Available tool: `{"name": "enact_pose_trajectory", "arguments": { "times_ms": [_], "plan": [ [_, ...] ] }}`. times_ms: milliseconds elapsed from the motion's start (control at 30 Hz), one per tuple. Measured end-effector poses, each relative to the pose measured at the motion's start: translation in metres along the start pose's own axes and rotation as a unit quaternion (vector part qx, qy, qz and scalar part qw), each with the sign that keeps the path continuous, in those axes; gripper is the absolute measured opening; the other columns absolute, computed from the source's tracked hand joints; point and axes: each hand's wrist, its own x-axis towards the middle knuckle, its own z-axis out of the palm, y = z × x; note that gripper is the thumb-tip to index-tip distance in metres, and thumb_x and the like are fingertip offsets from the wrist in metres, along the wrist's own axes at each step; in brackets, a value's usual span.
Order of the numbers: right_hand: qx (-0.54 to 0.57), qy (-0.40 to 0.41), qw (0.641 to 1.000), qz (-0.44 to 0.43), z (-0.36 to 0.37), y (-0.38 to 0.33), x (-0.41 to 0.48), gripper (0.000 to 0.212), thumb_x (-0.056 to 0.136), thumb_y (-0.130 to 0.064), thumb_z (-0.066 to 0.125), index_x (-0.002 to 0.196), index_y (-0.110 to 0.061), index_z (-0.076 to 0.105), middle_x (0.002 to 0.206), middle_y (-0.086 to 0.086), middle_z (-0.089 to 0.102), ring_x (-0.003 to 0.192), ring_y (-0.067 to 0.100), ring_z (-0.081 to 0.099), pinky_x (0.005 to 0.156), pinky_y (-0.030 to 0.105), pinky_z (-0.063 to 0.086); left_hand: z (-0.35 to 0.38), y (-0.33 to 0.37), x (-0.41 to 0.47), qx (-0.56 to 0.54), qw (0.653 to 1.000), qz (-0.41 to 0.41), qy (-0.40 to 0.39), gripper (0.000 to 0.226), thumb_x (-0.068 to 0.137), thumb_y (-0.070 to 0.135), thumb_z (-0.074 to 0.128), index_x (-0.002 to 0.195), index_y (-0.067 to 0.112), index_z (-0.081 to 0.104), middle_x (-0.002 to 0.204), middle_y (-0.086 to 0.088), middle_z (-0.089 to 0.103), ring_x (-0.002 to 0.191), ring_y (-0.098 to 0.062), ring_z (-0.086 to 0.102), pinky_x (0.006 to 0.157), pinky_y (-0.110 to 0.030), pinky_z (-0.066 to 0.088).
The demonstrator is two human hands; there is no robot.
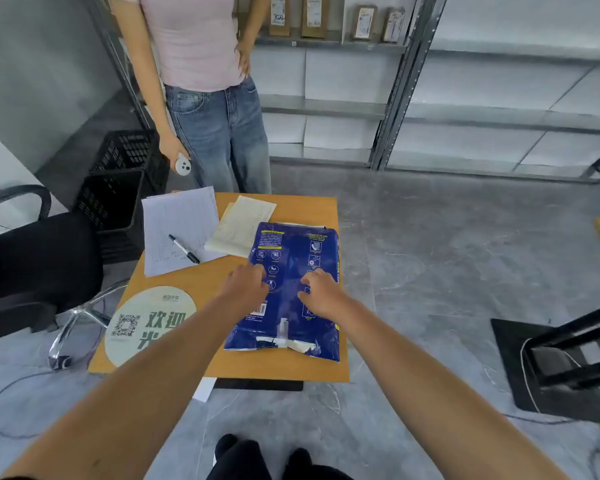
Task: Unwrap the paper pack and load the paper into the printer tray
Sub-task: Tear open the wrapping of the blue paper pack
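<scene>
Far left: one black office chair, two stacked black crates behind. One orange table centre. On it, left to right: one round sign with QR code, one white sheet with one pen on top, one yellowish sheet, one blue paper pack lying flat at right side, near end torn. Left hand and right hand both rest on pack, fingers spread, pressing wrapper, gripping nothing. One bystander beyond table. Four brown packages on shelf.
</scene>
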Motion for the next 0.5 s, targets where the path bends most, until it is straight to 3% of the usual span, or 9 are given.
{"name": "enact_pose_trajectory", "arguments": {
  "times_ms": [133, 233, 333, 500],
  "plan": [
    [-0.017, -0.048, 0.999, -0.009, 0.034, 0.005, -0.001, 0.039, 0.093, -0.027, 0.059, 0.129, -0.012, 0.055, 0.133, 0.008, 0.049, 0.121, 0.027, 0.052, 0.097, 0.046, 0.049, 0.036, -0.019, -0.005, -0.023, 0.998, -0.031, -0.053, 0.028, 0.093, 0.015, 0.047, 0.117, 0.013, 0.061, 0.123, -0.008, 0.064, 0.112, -0.029, 0.057, 0.098, -0.038, 0.045],
    [-0.043, -0.044, 0.998, -0.014, 0.057, 0.007, 0.002, 0.036, 0.093, -0.03, 0.058, 0.125, -0.013, 0.054, 0.127, 0.005, 0.047, 0.116, 0.024, 0.051, 0.084, 0.042, 0.052, 0.062, -0.03, -0.009, -0.025, 0.996, -0.032, -0.075, 0.032, 0.094, 0.011, 0.047, 0.123, 0.014, 0.06, 0.134, 0.001, 0.056, 0.122, -0.024, 0.052, 0.105, -0.034, 0.036],
    [-0.051, -0.016, 0.998, -0.019, 0.074, 0.008, 0.004, 0.027, 0.093, -0.03, 0.054, 0.115, -0.014, 0.053, 0.118, 0.005, 0.047, 0.11, 0.023, 0.05, 0.069, 0.039, 0.049, 0.077, -0.039, -0.015, -0.023, 0.999, -0.021, -0.042, 0.032, 0.092, 0.009, 0.047, 0.118, 0.019, 0.062, 0.134, 0.004, 0.052, 0.118, -0.02, 0.055, 0.103, -0.031, 0.037],
    [-0.016, -0.002, 1.0, -0.004, 0.086, 0.006, 0.004, 0.01, 0.092, -0.022, 0.054, 0.098, -0.016, 0.059, 0.107, 0.003, 0.052, 0.101, 0.022, 0.055, 0.073, 0.041, 0.054, 0.083, -0.038, -0.028, -0.038, 0.999, -0.031, 0.007, 0.038, 0.094, 0.006, 0.042, 0.125, 0.017, 0.061, 0.136, 0.008, 0.051, 0.111, -0.024, 0.057, 0.096, -0.031, 0.042]
  ]
}}
